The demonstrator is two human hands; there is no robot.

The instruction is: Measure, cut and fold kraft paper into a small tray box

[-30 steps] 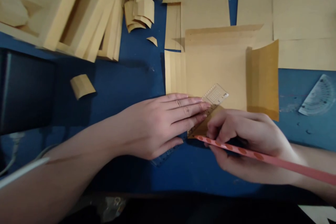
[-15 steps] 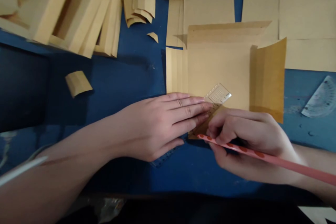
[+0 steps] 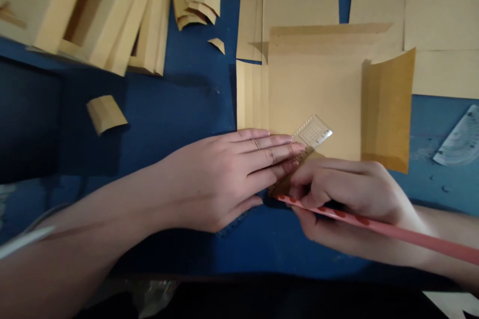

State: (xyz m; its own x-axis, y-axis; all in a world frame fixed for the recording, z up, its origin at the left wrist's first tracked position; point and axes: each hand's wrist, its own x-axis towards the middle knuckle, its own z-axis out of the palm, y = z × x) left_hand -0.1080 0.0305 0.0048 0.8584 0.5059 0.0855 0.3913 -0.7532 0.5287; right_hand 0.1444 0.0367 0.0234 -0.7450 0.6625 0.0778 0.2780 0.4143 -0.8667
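Note:
My left hand (image 3: 224,179) lies flat, fingers stretched out and together, pressing a clear plastic ruler (image 3: 312,133) onto the near corner of a tan cardboard sheet (image 3: 314,89). The ruler runs diagonally under my fingers; its near end shows below my palm. My right hand (image 3: 344,199) is closed round a pink pencil with red dots (image 3: 392,232), its tip at the cardboard's near corner beside the ruler. The sheet's right flap (image 3: 389,109) stands folded up.
The blue work surface (image 3: 175,109) carries folded cardboard boxes (image 3: 105,15) at the top left, loose cardboard scraps (image 3: 107,113), flat cardboard sheets (image 3: 437,10) at the top right and a clear protractor (image 3: 460,139) at the right edge. A dark object (image 3: 26,124) sits at the left.
The view has shifted slightly, so the table's things sit a little higher and to the left or right of before. Both hands keep their hold; the pencil tip has edged slightly left along the ruler.

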